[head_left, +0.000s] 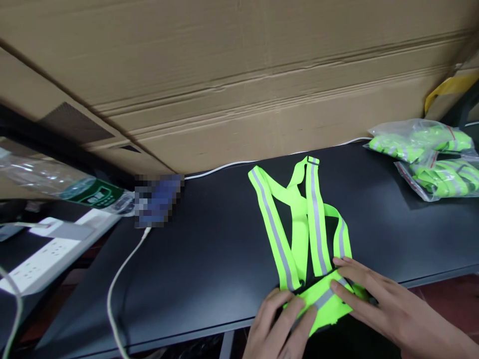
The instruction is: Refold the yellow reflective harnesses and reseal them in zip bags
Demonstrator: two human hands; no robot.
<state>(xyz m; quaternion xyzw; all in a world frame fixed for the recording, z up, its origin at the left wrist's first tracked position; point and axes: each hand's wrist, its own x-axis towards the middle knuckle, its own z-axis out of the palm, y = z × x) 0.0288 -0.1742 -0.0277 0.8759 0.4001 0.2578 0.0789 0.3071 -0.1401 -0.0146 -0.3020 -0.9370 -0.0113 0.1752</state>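
On my feed, a neon yellow-green safety vest (299, 239) lies flat on the black desk (187, 259). Its straps, with grey reflective stripes, form a long V reaching toward the far edge and meet at a small black buckle (313, 160). Its lower band sits bunched and folded near the front edge.

The left hand (279, 326) and right hand (396, 304) run off the frame and hide the lower part of the vest (322, 299). The phone (159, 199) is pixelated; the bottle (71, 187) and bags (437, 164) are cut off by the edges.
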